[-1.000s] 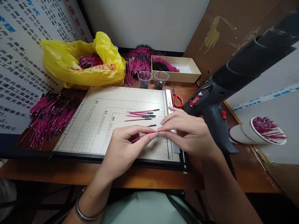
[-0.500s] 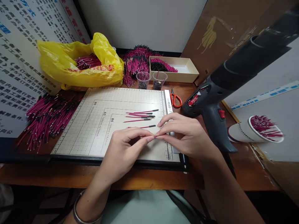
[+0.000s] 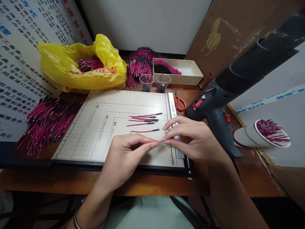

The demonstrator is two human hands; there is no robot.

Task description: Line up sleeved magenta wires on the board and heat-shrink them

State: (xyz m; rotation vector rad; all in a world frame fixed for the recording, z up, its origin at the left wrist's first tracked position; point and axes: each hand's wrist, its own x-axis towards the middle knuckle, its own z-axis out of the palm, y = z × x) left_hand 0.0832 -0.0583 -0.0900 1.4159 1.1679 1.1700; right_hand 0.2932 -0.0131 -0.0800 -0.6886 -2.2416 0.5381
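Note:
Between my two hands is a thin magenta wire (image 3: 161,141), pinched at both sides; its ends are hidden by the fingers. My left hand (image 3: 130,156) is closed, thumb against index finger, over the front of the cutting board (image 3: 95,140). Opposite it, my right hand (image 3: 194,138) grips the wire between thumb and fingertips, above the board's right edge. Just beyond the fingertips, several magenta wires (image 3: 144,124) with black sleeves at their right ends lie loosely side by side on the board.
A heat gun (image 3: 214,101) leans at the right, beside a paper cup (image 3: 250,136) of wires. Orange-handled scissors (image 3: 180,103) lie behind my right hand. Along the back stand two plastic cups (image 3: 146,83), a cardboard box (image 3: 190,78) and a yellow bag (image 3: 105,79). Wires pile (image 3: 52,122) at left.
My fingertips have drawn slightly apart, so a short length of the magenta wire now shows between them. Both hands otherwise stay in nearly the same place.

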